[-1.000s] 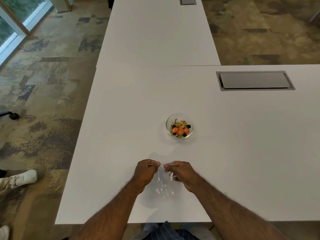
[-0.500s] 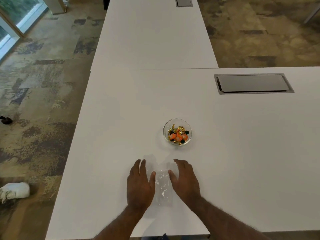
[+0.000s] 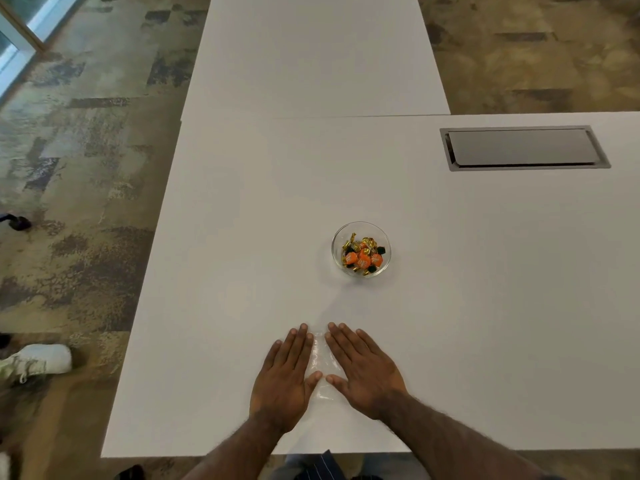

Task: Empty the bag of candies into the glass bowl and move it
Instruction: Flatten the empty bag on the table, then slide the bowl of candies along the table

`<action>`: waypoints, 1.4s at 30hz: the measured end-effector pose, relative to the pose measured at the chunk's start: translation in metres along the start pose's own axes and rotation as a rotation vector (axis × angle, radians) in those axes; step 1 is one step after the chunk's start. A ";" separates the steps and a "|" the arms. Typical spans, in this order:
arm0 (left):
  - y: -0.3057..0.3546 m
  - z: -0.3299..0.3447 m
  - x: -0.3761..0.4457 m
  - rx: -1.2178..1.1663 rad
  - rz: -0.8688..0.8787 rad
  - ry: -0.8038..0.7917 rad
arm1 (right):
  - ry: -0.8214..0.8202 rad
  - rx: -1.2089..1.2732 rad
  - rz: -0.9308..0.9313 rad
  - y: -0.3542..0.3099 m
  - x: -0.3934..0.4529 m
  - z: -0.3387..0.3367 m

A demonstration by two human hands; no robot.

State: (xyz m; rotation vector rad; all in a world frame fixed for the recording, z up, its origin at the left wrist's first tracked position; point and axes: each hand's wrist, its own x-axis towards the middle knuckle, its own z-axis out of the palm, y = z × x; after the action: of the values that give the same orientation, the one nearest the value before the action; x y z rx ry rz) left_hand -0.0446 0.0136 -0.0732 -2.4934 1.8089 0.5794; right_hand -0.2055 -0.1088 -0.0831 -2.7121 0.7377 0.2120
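A small glass bowl (image 3: 361, 248) stands on the white table (image 3: 485, 306), holding orange, gold and dark wrapped candies (image 3: 363, 256). Nearer to me, an empty clear plastic bag (image 3: 320, 367) lies flat on the table. My left hand (image 3: 285, 375) rests palm down on the bag's left side, fingers spread. My right hand (image 3: 363, 370) lies palm down on its right side. Only a narrow strip of the bag shows between the two hands. Neither hand grips anything.
A grey metal cable hatch (image 3: 523, 148) is set into the table at the back right. A second white table (image 3: 311, 53) adjoins at the back. A white shoe (image 3: 38, 362) sits on the patterned floor to the left.
My hands let go of the bag's top edge, laid it down and flattened out on it. They now lie closer together over the bag.
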 end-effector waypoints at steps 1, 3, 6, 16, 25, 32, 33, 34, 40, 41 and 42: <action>0.000 0.000 0.001 -0.006 -0.008 0.001 | -0.011 0.010 0.006 0.000 0.002 -0.001; 0.000 0.001 0.001 -0.017 -0.016 -0.004 | -0.018 0.017 0.013 -0.001 0.002 -0.001; -0.001 0.000 0.000 -0.043 -0.014 0.011 | 0.010 0.004 -0.006 0.001 0.002 -0.002; 0.025 -0.062 0.075 -0.757 -0.191 0.307 | 0.667 0.326 0.290 0.031 0.043 -0.064; 0.056 -0.115 0.173 -1.805 -0.636 0.276 | 0.690 1.488 0.798 0.074 0.098 -0.120; 0.063 -0.107 0.207 -1.937 -0.699 0.315 | 0.621 1.889 0.890 0.095 0.120 -0.110; 0.064 -0.106 0.209 -1.923 -0.697 0.325 | 0.617 1.923 0.895 0.095 0.122 -0.109; 0.066 -0.104 0.210 -1.903 -0.699 0.335 | 0.611 1.956 0.890 0.095 0.125 -0.107; 0.075 -0.092 0.213 -1.870 -0.718 0.352 | 0.502 1.972 0.858 0.083 0.133 -0.104; 0.076 -0.091 0.213 -1.884 -0.729 0.350 | 0.502 1.956 0.865 0.081 0.134 -0.104; 0.077 -0.090 0.213 -1.891 -0.743 0.350 | 0.506 1.945 0.871 0.080 0.135 -0.104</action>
State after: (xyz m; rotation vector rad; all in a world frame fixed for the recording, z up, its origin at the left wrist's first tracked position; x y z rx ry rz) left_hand -0.0328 -0.2274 -0.0370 -3.7058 -0.5647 2.5950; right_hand -0.1248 -0.2725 -0.0372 -0.5078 1.1953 -0.6749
